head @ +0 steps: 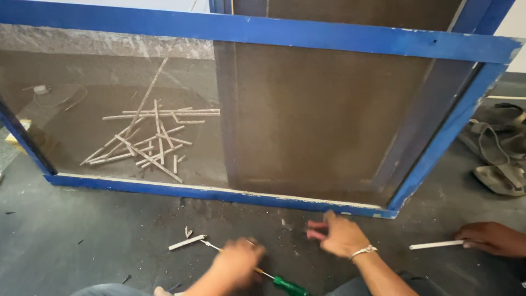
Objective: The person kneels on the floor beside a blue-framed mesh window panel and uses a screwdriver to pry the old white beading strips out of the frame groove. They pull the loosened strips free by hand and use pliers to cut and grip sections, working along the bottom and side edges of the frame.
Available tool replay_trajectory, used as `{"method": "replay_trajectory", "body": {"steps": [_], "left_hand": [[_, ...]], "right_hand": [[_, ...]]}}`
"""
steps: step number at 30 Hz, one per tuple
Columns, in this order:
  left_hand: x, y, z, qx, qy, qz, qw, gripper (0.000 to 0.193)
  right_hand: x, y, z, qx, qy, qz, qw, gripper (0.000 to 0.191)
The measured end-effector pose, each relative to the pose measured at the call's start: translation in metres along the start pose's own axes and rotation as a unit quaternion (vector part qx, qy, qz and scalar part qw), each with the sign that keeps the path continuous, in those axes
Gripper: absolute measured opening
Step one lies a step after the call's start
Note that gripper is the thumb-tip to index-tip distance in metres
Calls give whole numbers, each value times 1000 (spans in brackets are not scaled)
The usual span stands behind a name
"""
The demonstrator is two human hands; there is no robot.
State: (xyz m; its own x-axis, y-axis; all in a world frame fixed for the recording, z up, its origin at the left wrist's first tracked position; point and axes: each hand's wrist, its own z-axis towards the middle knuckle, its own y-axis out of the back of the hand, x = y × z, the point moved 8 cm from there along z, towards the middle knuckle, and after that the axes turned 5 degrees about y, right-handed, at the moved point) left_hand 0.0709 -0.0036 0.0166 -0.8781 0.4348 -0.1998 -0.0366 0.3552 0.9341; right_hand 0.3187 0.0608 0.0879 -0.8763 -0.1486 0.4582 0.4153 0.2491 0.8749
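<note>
a big blue wooden frame (285, 34) filled with dark mesh stood tilted on a grey floor (82, 241), its lower rail (219, 193) touching the ground just beyond the hands. through the mesh (307, 115) a loose heap of pale wooden strips (150, 137) lay on the floor behind it, on the left side of the frame. off to the right, well apart from the frame's corner, a pair of grey sandals (501, 148) sat on the floor. the person's right hand (339, 234), with a metal bracelet (364, 251) at the wrist, hovered low near the bottom rail, fingers spread and loosely open, gripping nothing that could be seen. the left hand (236, 263) rested curled over the shaft of a screwdriver (263, 273) lying on the floor; motion blur made it impossible to tell whether the fingers actually closed on the tool. its green handle (290, 286) stuck out toward the lower right of that hand, the metal tip reaching left toward a short white strip (187, 242) on the floor. at the far right edge another person's hand (490, 238) lay on the floor, touching the end of a long white strip (436, 245). small splinters and debris (285, 223) lay scattered between the hands and the rail.
</note>
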Motion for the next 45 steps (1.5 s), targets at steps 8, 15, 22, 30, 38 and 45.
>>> {"method": "replay_trajectory", "body": {"steps": [8,15,22,30,38,45], "left_hand": [[-82,-56,24,-142,-159,24,977,19],[-46,59,13,-179,-56,-229,955,30],[-5,166,-17,-343,-52,-470,811,20],[29,190,-24,-383,-3,-622,683,32],[1,254,19,-408,-116,-775,469,43],[-41,270,92,-388,-76,-768,505,45]], "right_hand": [[-78,126,-68,-615,-71,72,782,23],[-221,75,-26,-511,-190,551,632,40],[-202,51,5,-396,-175,574,695,46],[-154,25,41,-247,-150,553,781,49],[-145,18,43,-237,-156,598,749,51],[-136,16,40,-219,-184,558,779,50]]}}
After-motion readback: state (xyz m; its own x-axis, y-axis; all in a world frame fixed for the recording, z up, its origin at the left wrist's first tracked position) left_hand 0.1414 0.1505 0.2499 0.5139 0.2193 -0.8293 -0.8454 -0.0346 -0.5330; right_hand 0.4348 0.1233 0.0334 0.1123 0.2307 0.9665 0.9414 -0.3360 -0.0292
